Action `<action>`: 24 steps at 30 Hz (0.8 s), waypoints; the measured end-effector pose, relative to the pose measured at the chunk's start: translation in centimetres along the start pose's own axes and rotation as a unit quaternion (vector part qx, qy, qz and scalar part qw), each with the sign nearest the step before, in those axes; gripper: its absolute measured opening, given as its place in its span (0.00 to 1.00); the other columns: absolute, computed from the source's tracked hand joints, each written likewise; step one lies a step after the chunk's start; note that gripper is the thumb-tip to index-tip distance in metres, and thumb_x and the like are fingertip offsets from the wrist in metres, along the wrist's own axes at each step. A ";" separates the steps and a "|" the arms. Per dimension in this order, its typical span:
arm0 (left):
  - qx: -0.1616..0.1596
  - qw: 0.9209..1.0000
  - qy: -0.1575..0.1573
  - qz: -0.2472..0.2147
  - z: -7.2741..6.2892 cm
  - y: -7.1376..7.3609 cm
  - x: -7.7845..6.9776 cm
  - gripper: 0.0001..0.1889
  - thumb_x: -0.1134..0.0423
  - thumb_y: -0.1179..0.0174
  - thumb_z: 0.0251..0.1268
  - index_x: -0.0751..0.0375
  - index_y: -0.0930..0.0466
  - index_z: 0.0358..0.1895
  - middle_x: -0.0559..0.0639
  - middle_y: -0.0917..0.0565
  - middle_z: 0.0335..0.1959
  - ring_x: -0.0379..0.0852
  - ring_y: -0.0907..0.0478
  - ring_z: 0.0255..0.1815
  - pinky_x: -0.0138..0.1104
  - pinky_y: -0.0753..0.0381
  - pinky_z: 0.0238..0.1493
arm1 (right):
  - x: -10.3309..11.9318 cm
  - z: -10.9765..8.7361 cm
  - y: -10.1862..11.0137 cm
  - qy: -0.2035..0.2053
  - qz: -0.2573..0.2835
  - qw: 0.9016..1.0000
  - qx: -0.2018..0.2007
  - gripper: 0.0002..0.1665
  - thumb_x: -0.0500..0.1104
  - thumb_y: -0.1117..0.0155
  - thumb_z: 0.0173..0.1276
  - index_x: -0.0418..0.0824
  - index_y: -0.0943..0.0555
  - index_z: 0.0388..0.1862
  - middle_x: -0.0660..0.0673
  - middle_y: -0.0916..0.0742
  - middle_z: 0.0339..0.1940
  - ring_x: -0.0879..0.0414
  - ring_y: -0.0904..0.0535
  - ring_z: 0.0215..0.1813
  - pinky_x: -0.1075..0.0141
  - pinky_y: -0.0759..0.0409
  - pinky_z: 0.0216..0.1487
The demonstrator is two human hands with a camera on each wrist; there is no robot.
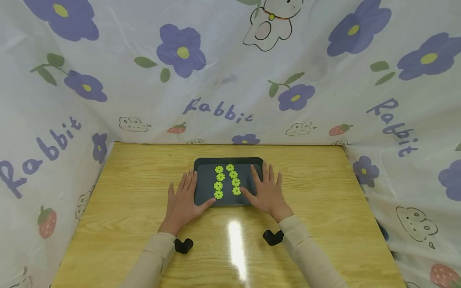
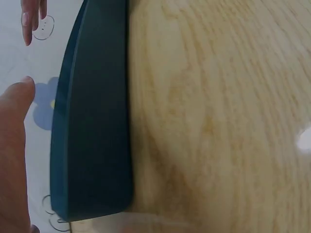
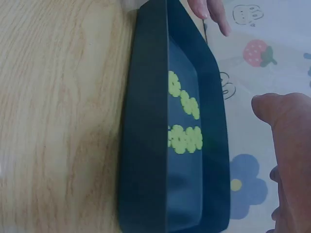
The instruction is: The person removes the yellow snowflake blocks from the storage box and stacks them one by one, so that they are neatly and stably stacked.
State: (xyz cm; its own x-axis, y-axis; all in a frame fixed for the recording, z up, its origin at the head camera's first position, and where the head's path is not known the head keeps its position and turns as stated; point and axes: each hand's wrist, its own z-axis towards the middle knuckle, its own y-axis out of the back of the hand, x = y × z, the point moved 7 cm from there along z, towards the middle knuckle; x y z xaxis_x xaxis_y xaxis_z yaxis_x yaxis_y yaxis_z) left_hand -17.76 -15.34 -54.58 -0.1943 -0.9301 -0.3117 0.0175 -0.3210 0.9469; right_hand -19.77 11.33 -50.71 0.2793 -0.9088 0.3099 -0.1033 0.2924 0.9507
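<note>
A dark rectangular tray lies on the wooden table. Inside it, several yellow-green, notched flower-shaped discs form a left column and a slanting right column. My left hand is spread at the tray's left side, thumb over the near edge. Over the right side spreads my right hand, its thumb tip close to the lowest disc of the right column. Neither hand holds anything. The left wrist view has the tray's outer wall but not its inside; discs appear in the right wrist view.
The wooden table reaches around the tray. White cloth with purple flowers and rabbit prints hangs behind and at both sides. Black pieces show beside both wrists, and a bright reflection falls on the near tabletop.
</note>
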 end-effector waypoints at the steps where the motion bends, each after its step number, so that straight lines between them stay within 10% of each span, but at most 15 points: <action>1: 0.000 1.000 -0.001 0.000 0.0 -0.2 0.1 0.62 0.18 0.48 0.60 0.56 0.58 0.86 0.56 0.53 0.86 0.57 0.56 0.85 0.71 0.55 0.76 | 0.0 0.1 -0.1 -0.002 0.000 1.000 0.004 0.53 0.71 0.48 0.75 0.45 0.48 0.87 0.27 0.52 0.84 0.29 0.60 0.84 0.25 0.58 0.76; 14: 0.008 0.999 -0.004 -0.040 -0.4 -2.5 0.5 0.61 0.21 0.45 0.62 0.62 0.54 0.85 0.56 0.53 0.86 0.55 0.52 0.85 0.67 0.53 0.78 | 0.0 0.8 -3.9 0.006 0.056 0.998 0.014 0.48 0.63 0.44 0.78 0.39 0.44 0.85 0.23 0.42 0.81 0.27 0.49 0.82 0.29 0.48 0.77; 24: -0.032 0.995 -0.009 -0.093 -0.8 -3.5 0.8 0.59 0.27 0.39 0.63 0.64 0.52 0.84 0.55 0.54 0.86 0.56 0.45 0.82 0.64 0.50 0.78 | 1.4 2.0 -3.1 0.025 0.066 0.991 -0.111 0.32 0.42 0.25 0.68 0.27 0.22 0.65 0.29 0.18 0.60 0.35 0.21 0.63 0.42 0.24 0.68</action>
State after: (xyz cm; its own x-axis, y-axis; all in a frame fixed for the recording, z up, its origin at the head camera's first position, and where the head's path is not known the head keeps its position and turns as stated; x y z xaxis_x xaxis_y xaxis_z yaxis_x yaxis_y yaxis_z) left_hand -17.18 -15.07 -58.21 -0.2175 -0.8506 -0.4788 0.0416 -0.4981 0.8661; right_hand -21.01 8.59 -53.27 0.3257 -0.8436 0.4269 0.0679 0.4712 0.8794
